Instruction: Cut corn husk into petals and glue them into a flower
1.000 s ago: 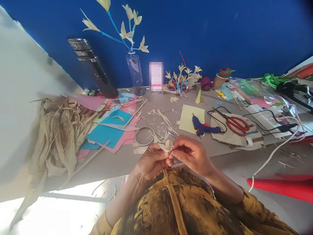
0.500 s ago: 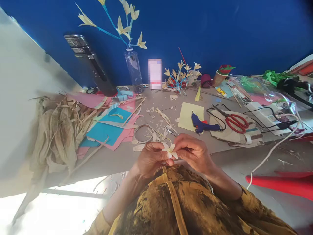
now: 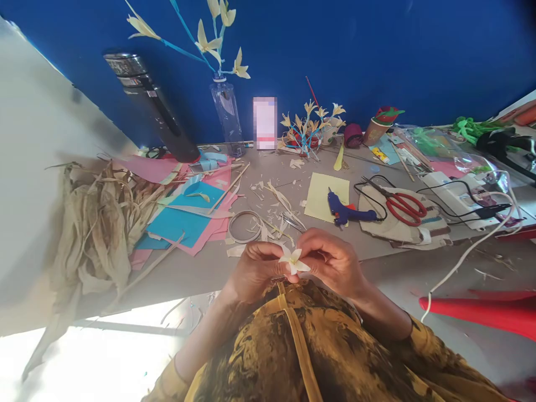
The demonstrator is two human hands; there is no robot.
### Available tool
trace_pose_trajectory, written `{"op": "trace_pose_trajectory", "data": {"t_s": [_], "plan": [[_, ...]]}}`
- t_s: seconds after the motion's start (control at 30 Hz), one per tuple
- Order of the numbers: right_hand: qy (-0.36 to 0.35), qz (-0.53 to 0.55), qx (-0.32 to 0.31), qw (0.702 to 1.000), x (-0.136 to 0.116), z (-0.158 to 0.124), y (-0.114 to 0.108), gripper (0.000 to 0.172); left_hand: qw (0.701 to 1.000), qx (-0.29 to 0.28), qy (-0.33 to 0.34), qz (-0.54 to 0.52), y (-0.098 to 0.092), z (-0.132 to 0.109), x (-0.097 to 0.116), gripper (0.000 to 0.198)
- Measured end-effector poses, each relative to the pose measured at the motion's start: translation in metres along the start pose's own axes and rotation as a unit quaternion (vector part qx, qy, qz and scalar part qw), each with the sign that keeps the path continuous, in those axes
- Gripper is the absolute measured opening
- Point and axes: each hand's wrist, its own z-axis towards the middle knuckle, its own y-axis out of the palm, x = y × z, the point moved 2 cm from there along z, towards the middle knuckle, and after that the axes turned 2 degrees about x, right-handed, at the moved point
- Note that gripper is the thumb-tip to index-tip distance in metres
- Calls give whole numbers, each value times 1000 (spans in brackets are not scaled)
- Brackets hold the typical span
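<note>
Between my two hands, just over the table's front edge, is a small cream-white craft flower (image 3: 294,261) with pointed petals spread open. My left hand (image 3: 258,272) pinches it from the left side, thumb in front. From the right, my right hand (image 3: 330,262) grips a petal side of it between thumb and fingers. Beyond my hands lie small scissors (image 3: 293,223), a ring of tape (image 3: 245,226) and scattered pale scraps. A blue glue gun (image 3: 349,212) rests on a yellow paper sheet (image 3: 317,192) to the right.
Red-handled scissors (image 3: 405,207) lie on a folded cloth (image 3: 377,231). Further right is a power strip (image 3: 454,201) with cables. Dried husks (image 3: 94,223) and blue paper (image 3: 188,223) cover the left. Behind stand a black flask (image 3: 161,117), a bottle (image 3: 226,114) and finished flowers (image 3: 310,131).
The flower has turned a little and its petals show wider, facing up more. Both hands keep nearly the same place and hold. The view has shifted slightly.
</note>
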Motion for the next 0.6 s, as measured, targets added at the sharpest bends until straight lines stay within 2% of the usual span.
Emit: {"op": "trace_pose_trajectory", "data": {"t_s": [0.23, 0.4, 0.6], "plan": [[-27, -47, 10, 999, -3, -2, 1, 3, 996, 14, 53, 65, 4, -7, 7, 18], [13, -3, 41, 999, -3, -9, 6, 8, 980, 24, 120, 155, 9, -14, 16, 8], [-1, -2, 65, 998, -6, -12, 9, 11, 967, 26, 180, 175, 16, -19, 17, 6]]}}
